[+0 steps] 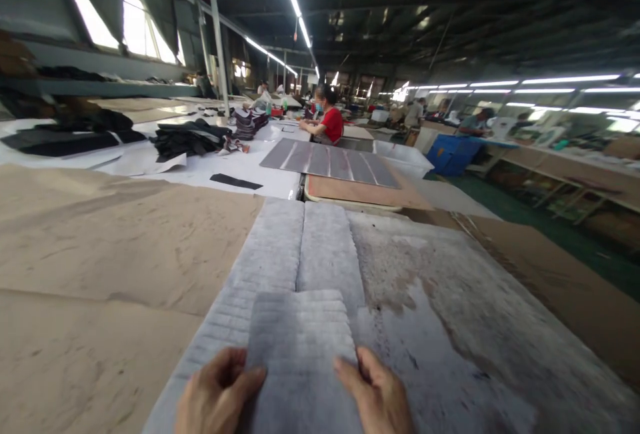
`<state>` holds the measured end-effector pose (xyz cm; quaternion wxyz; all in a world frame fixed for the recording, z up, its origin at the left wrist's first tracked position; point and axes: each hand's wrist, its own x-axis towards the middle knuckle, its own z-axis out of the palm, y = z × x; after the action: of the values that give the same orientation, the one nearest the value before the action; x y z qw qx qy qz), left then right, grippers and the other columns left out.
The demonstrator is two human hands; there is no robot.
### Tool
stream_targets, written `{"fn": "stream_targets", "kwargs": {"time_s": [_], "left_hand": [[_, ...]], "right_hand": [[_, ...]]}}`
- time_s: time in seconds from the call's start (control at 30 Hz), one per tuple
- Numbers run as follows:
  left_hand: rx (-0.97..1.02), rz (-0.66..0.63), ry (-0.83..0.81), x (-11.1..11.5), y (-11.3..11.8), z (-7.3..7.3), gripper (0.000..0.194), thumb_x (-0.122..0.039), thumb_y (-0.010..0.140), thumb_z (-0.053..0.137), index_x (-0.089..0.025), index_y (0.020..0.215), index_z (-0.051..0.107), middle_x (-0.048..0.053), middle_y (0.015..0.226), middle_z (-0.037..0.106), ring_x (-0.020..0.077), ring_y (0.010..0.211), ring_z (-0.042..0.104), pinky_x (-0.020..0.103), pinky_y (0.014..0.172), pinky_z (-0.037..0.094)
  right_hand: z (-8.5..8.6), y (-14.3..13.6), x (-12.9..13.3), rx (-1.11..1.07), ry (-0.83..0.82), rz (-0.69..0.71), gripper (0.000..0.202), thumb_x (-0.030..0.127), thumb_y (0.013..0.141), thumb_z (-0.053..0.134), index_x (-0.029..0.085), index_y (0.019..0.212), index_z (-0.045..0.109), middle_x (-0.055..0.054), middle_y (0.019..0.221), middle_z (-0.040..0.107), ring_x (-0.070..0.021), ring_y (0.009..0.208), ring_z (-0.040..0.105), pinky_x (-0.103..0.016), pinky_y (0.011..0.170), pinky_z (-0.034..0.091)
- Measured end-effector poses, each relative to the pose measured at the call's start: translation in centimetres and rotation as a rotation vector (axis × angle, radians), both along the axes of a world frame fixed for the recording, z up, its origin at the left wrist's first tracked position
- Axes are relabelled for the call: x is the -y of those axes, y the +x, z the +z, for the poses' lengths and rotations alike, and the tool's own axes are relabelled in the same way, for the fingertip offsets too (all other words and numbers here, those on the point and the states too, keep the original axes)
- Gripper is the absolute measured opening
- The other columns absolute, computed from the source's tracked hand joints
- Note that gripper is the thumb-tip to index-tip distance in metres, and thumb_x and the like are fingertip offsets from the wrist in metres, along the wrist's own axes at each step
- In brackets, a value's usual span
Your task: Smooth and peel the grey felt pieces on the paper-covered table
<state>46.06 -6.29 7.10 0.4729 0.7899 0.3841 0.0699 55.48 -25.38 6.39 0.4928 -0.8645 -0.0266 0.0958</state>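
A light grey, ribbed sheet of soft-looking material is held up in front of me. My left hand pinches its left edge between thumb and fingers, and my right hand grips its right edge in the same way. Beneath and beyond it, two rows of similar grey pieces, a left row and a right row, lie side by side with a thin gap between them. The lower part of the held sheet runs out of the frame.
Brown paper covers the left side; a stained grey board lies at right. Farther off are dark fabric pieces, a striped grey panel, a blue bin and a seated person in red.
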Motion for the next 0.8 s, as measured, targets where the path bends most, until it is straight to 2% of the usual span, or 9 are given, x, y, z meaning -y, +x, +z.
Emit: {"fn": "stream_targets", "kwargs": {"time_s": [0.13, 0.2, 0.3, 0.47, 0.6, 0.7, 0.8], "left_hand": [[-0.041, -0.074, 0.033, 1.2, 7.5, 1.3, 0.02, -0.039, 0.063, 0.053, -0.022, 0.065, 0.063, -0.004, 0.057, 0.06, 0.0189, 0.064, 0.057, 0.026, 0.057, 0.037], [-0.065, -0.081, 0.07, 1.6, 10.0, 1.4, 0.019, -0.038, 0.064, 0.053, -0.022, 0.064, 0.063, -0.004, 0.056, 0.06, 0.0182, 0.063, 0.057, 0.025, 0.056, 0.036], [-0.1, -0.084, 0.119, 1.8, 12.5, 1.1, 0.017, -0.036, 0.066, 0.052, -0.022, 0.066, 0.062, -0.004, 0.059, 0.061, 0.0174, 0.065, 0.058, 0.025, 0.058, 0.036], [-0.154, -0.09, 0.2, 1.8, 15.1, 0.5, 0.016, -0.034, 0.067, 0.053, -0.023, 0.072, 0.063, 0.001, 0.071, 0.066, 0.0217, 0.077, 0.06, 0.027, 0.064, 0.038], [-0.271, -0.082, 0.265, 1.9, 16.0, 0.2, 0.022, -0.039, 0.069, 0.051, -0.025, 0.079, 0.064, 0.005, 0.08, 0.068, 0.0285, 0.089, 0.059, 0.032, 0.066, 0.039], [-0.328, -0.102, 0.298, 2.0, 16.2, 0.1, 0.022, -0.041, 0.072, 0.047, -0.026, 0.079, 0.063, 0.004, 0.079, 0.068, 0.0288, 0.087, 0.06, 0.033, 0.064, 0.039], [-0.368, -0.101, 0.324, 2.2, 16.2, 0.2, 0.021, -0.041, 0.073, 0.044, -0.027, 0.077, 0.06, 0.003, 0.079, 0.068, 0.0288, 0.084, 0.06, 0.033, 0.063, 0.038]], "right_hand": [[-0.3, 4.7, 0.6, 0.076, -0.148, -0.069, 0.035, 0.054, 0.066, 0.044, 0.021, 0.055, 0.04, 0.006, 0.047, 0.037, -0.0106, 0.048, 0.038, -0.021, 0.046, 0.029], [-0.6, 6.6, 0.7, 0.085, -0.194, -0.078, 0.035, 0.054, 0.067, 0.042, 0.021, 0.056, 0.042, 0.006, 0.047, 0.037, -0.0114, 0.048, 0.039, -0.021, 0.046, 0.029], [-1.1, 9.0, 0.8, 0.085, -0.223, -0.075, 0.033, 0.052, 0.071, 0.041, 0.021, 0.059, 0.046, 0.006, 0.047, 0.038, -0.0121, 0.048, 0.041, -0.022, 0.048, 0.03], [-1.5, 11.3, 0.5, 0.092, -0.292, -0.081, 0.03, 0.048, 0.072, 0.044, 0.021, 0.06, 0.05, 0.005, 0.045, 0.04, -0.0134, 0.046, 0.044, -0.022, 0.047, 0.029], [-1.3, 11.7, 0.3, 0.049, -0.493, -0.05, 0.027, 0.044, 0.077, 0.041, 0.022, 0.065, 0.052, 0.002, 0.048, 0.049, -0.0154, 0.049, 0.049, -0.023, 0.049, 0.03], [-1.2, 11.7, 0.3, 0.021, -0.633, 0.009, 0.029, 0.041, 0.083, 0.034, 0.022, 0.067, 0.049, -0.001, 0.057, 0.057, -0.0171, 0.058, 0.054, -0.024, 0.053, 0.032], [-1.3, 11.8, 0.3, 0.0, -0.671, 0.026, 0.028, 0.04, 0.084, 0.033, 0.022, 0.068, 0.047, -0.001, 0.061, 0.059, -0.0176, 0.062, 0.056, -0.024, 0.054, 0.032]]}}
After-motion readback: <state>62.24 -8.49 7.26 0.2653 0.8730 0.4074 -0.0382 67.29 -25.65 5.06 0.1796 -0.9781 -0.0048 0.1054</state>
